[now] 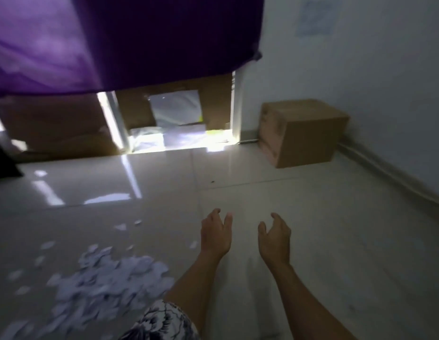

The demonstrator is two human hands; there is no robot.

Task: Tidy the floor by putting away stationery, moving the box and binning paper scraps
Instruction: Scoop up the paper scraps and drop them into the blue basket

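Observation:
A closed brown cardboard box (302,133) stands on the tiled floor against the right wall, near the corner. A heap of white paper scraps (103,285) lies on the floor at the lower left, with a few loose scraps spread around it. My left hand (216,235) and my right hand (275,239) are stretched forward over bare floor, side by side, both empty with fingers apart. Both hands are well short of the box and to the right of the scraps. No stationery is visible.
A purple curtain (115,40) hangs over the top of the view. Below it flattened cardboard sheets (66,123) and a plastic sheet (175,109) lean at a bright window. A white cable duct (395,173) runs along the right wall's base.

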